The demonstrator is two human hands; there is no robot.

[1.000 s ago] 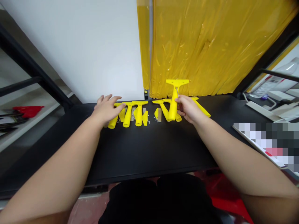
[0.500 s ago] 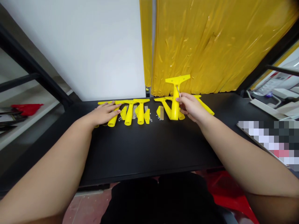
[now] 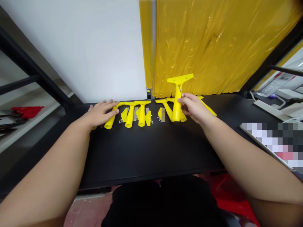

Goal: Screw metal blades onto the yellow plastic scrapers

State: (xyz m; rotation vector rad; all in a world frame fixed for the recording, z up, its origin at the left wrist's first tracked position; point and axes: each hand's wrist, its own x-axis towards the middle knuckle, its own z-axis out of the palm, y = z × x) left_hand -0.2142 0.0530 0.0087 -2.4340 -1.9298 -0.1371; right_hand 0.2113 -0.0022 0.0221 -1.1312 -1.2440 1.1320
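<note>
My right hand (image 3: 194,107) is closed around a yellow T-shaped scraper handle (image 3: 176,105), held upright above the table with its wide head up. A thin metal rod (image 3: 181,92) sticks out from the same fingers across the handle's neck; its other end is hidden. With fingers spread, my left hand (image 3: 100,114) lies palm down over the left end of a row, touching a yellow scraper handle (image 3: 110,119). Two more scraper handles (image 3: 129,116) lie to its right. Between them are small yellow plates (image 3: 148,118), flat metal blades (image 3: 163,114) and tiny screws (image 3: 152,122).
The black table (image 3: 151,151) has a white panel (image 3: 94,47) and a yellow plastic curtain (image 3: 201,47) behind it. More scraper handles (image 3: 167,110) lie partly behind the raised one. A shelf with a red item (image 3: 30,112) stands left; a blurred-out flat object (image 3: 276,145) is at right.
My left hand has shifted slightly left, and the scraper handle under it has slid left too. The right hand keeps its hold, with the raised handle almost unmoved.
</note>
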